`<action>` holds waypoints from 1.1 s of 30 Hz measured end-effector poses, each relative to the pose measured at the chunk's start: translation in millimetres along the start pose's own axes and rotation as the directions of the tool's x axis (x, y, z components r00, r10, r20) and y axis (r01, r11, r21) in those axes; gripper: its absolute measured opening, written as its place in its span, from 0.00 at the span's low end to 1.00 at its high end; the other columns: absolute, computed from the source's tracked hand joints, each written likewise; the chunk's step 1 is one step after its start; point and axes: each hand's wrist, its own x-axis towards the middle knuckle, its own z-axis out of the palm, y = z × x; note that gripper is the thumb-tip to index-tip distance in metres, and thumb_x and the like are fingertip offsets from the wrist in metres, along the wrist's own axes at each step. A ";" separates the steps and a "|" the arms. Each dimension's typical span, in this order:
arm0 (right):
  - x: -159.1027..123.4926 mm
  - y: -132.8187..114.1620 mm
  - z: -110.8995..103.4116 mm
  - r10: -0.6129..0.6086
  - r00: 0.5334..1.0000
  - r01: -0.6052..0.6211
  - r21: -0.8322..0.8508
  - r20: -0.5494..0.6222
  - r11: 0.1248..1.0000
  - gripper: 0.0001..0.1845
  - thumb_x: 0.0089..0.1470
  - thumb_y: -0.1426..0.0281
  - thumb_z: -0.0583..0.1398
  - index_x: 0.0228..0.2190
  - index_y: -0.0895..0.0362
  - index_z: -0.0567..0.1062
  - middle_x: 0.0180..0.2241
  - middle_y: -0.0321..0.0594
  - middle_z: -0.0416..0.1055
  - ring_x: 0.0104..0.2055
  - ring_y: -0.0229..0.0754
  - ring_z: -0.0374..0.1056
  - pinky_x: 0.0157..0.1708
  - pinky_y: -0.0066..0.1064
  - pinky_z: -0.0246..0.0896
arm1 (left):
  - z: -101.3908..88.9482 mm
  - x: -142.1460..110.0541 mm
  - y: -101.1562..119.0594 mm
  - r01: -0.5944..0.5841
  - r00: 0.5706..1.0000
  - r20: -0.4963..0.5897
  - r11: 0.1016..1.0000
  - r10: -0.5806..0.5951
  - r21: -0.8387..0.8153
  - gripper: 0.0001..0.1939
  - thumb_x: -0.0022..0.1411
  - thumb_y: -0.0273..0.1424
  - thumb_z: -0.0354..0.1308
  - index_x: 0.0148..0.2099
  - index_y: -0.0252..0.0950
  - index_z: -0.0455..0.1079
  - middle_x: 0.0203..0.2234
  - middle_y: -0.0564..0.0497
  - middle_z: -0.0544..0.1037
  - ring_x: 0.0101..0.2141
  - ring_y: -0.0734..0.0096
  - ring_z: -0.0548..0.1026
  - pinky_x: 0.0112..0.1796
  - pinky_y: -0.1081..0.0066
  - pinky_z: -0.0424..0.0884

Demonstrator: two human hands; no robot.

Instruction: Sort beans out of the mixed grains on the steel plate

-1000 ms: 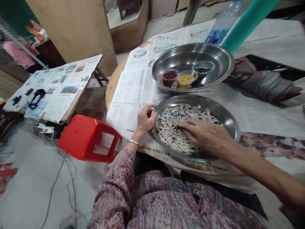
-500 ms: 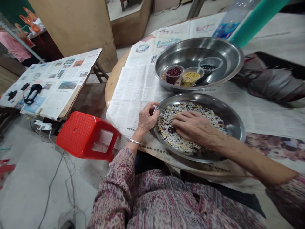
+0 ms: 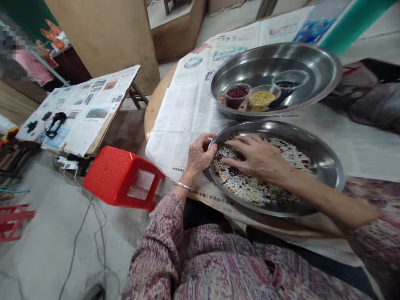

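Observation:
A shallow steel basin [image 3: 329,171] on the newspaper holds a spread of mixed grains [image 3: 250,189], mostly white with dark red and yellow bits. My left hand [image 3: 199,157] is closed on its left rim, thumb on top. Inside the basin, my right hand [image 3: 261,157] lies palm down on the grains with its fingers apart. Just behind stands a larger steel basin [image 3: 323,79]. In it are clear plastic cups: one of dark red beans [image 3: 237,91], one of yellow split beans [image 3: 261,99], and a tilted one of black beans [image 3: 287,84].
A clear bottle with a blue label [image 3: 317,29] and a green tube-like object [image 3: 356,25] stand at the back right. Grey cloth or a bag [image 3: 371,91] lies at the right. A red stool [image 3: 114,175] and another newspaper-covered table [image 3: 90,91] are to the left. Cables [image 3: 78,233] cross the floor.
My right hand has shifted slightly left over the grains, and its fingers have spread. My left hand keeps hold of the rim. The whole view has swung a little left.

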 end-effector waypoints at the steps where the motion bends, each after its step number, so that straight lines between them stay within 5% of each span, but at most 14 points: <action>1: 0.2 -7.0 2.4 -0.073 0.997 0.073 0.059 0.004 0.996 0.25 0.63 0.52 0.57 0.49 0.58 0.76 0.49 0.53 0.73 0.51 0.55 0.67 0.50 0.48 0.66 | 0.0 -0.3 -0.2 -0.002 1.000 0.000 1.000 0.002 0.006 0.13 0.62 0.21 0.61 0.47 0.38 0.72 0.25 0.59 0.70 0.26 0.77 0.68 0.32 0.74 0.67; 6: -19.7 -13.6 -3.8 -0.327 0.937 0.290 0.245 0.126 0.925 0.13 0.65 0.67 0.52 0.34 0.54 0.75 0.36 0.45 0.73 0.40 0.47 0.69 0.40 0.39 0.68 | 0.3 -1.6 -0.8 -0.015 1.000 0.003 1.000 0.015 -0.007 0.11 0.62 0.22 0.61 0.46 0.38 0.72 0.24 0.59 0.69 0.25 0.76 0.67 0.30 0.74 0.66; 13: -63.6 27.9 -32.0 -0.195 0.980 0.199 0.107 -0.047 0.974 0.09 0.62 0.67 0.55 0.35 0.52 0.75 0.39 0.45 0.76 0.42 0.50 0.71 0.42 0.43 0.68 | 0.2 -0.7 -1.4 -0.016 1.000 0.007 1.000 0.016 -0.009 0.11 0.62 0.23 0.61 0.47 0.39 0.72 0.24 0.59 0.70 0.24 0.77 0.67 0.29 0.74 0.65; 18: -73.3 -10.4 -45.7 -0.302 0.942 0.249 0.292 0.150 0.923 0.14 0.66 0.69 0.53 0.36 0.52 0.78 0.37 0.42 0.77 0.39 0.44 0.72 0.37 0.36 0.68 | 0.0 1.0 -1.1 0.000 1.000 0.010 0.998 0.001 -0.058 0.13 0.61 0.21 0.60 0.47 0.38 0.72 0.25 0.59 0.71 0.26 0.77 0.68 0.31 0.74 0.65; 21: -64.7 -20.5 -40.8 -0.326 0.930 0.291 0.205 0.168 0.935 0.15 0.65 0.70 0.53 0.35 0.50 0.80 0.41 0.42 0.78 0.43 0.46 0.71 0.40 0.39 0.67 | -0.2 2.0 -1.0 0.011 1.000 0.005 0.998 -0.011 -0.056 0.13 0.61 0.21 0.60 0.47 0.39 0.72 0.25 0.59 0.71 0.26 0.77 0.68 0.31 0.75 0.66; 28: -43.9 42.7 -36.6 0.068 0.997 -0.069 -0.060 -0.022 0.996 0.16 0.65 0.64 0.54 0.37 0.55 0.81 0.44 0.50 0.76 0.48 0.54 0.69 0.47 0.47 0.68 | -0.2 3.0 -2.0 0.016 1.000 0.001 0.998 -0.016 -0.064 0.12 0.61 0.24 0.59 0.47 0.39 0.72 0.25 0.59 0.69 0.25 0.77 0.66 0.29 0.75 0.65; 33: -45.7 37.7 -31.2 0.251 0.968 -0.251 -0.150 -0.018 0.956 0.23 0.63 0.54 0.57 0.48 0.57 0.78 0.46 0.52 0.75 0.48 0.57 0.70 0.43 0.49 0.70 | -0.4 3.4 -2.6 0.004 1.000 -0.004 0.998 -0.004 -0.067 0.12 0.61 0.24 0.59 0.47 0.40 0.72 0.25 0.59 0.68 0.25 0.77 0.65 0.29 0.75 0.64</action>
